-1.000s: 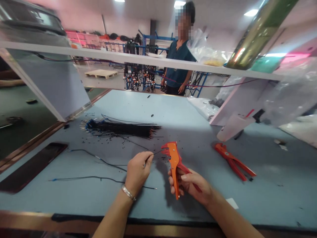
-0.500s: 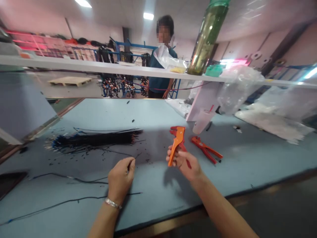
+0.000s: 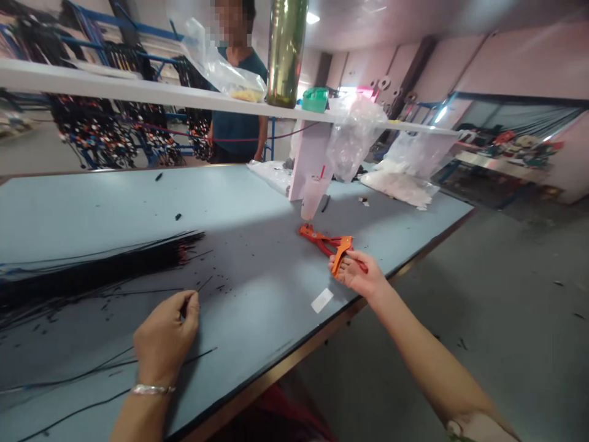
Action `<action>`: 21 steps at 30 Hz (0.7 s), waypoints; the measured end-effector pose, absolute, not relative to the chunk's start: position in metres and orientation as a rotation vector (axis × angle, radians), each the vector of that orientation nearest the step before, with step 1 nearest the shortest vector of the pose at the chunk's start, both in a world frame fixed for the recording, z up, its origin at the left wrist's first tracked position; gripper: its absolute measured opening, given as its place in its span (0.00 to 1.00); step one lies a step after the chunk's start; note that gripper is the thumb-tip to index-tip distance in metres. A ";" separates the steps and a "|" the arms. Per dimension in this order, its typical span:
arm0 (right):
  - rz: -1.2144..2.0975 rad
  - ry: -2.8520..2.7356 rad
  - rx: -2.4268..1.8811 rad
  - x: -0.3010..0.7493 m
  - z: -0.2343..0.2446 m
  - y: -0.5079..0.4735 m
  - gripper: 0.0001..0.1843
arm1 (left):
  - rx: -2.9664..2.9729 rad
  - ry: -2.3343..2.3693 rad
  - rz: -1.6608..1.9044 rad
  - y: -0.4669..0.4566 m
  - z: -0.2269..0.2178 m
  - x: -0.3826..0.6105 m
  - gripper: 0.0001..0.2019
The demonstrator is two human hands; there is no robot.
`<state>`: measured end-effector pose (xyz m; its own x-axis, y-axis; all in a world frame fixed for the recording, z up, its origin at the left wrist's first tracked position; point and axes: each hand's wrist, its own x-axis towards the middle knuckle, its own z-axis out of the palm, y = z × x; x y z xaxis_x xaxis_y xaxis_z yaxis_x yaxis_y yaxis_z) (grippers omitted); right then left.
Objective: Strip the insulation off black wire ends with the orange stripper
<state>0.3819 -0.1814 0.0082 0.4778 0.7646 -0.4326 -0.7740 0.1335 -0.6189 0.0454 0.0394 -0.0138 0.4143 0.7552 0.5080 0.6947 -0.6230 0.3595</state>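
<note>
My left hand [image 3: 165, 334] rests on the blue table [image 3: 257, 209], its fingers pinched on a thin black wire [image 3: 202, 283] whose tip sticks out to the upper right. My right hand [image 3: 359, 276] reaches out to the right near the table's edge, closed round an orange wire stripper [image 3: 341, 255]. A second orange-red stripper [image 3: 317, 237] lies on the table just behind it. A bundle of black wires [image 3: 105, 267] lies to the left.
Loose black wires [image 3: 69, 383] and small insulation scraps lie by my left arm. A white label [image 3: 321, 300] sits near the edge. A shelf [image 3: 138, 92] holds a green bottle [image 3: 285, 52] and plastic bags. A person [image 3: 237, 116] stands behind the table.
The view has swung to the right. My right hand has carried the orange stripper away to the right, next to the second stripper. My left hand still pinches the wire.
</note>
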 end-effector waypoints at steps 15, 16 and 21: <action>1.361 -0.251 -0.911 0.356 0.019 0.041 0.09 | 2.611 1.287 1.026 0.039 -0.017 0.047 0.12; 1.367 -0.279 -0.911 0.354 0.027 0.060 0.09 | 2.636 1.273 1.031 0.039 -0.018 0.047 0.12; 1.463 -0.455 -0.905 0.337 0.051 0.087 0.11 | 2.700 1.226 1.039 0.036 -0.022 0.048 0.12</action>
